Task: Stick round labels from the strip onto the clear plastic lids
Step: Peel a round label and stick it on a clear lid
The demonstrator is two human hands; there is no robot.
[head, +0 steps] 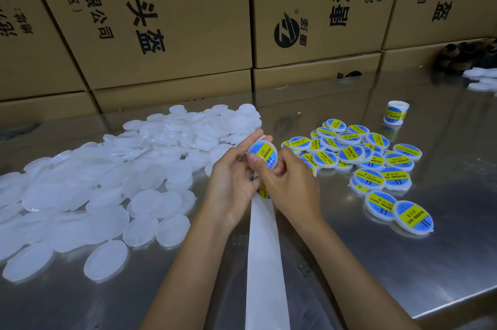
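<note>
Labelled lid raised above the strip, left hand and right hand grip clamped on it.

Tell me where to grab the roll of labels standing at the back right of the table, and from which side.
Take the roll of labels by its curved outer wall, coming down from above with fingers on opposite sides. It stands upright on the steel table with its open core facing up and apart from the labelled lids, so its sides look free.

Lid heaps flanking — bare steel table nearside
</note>
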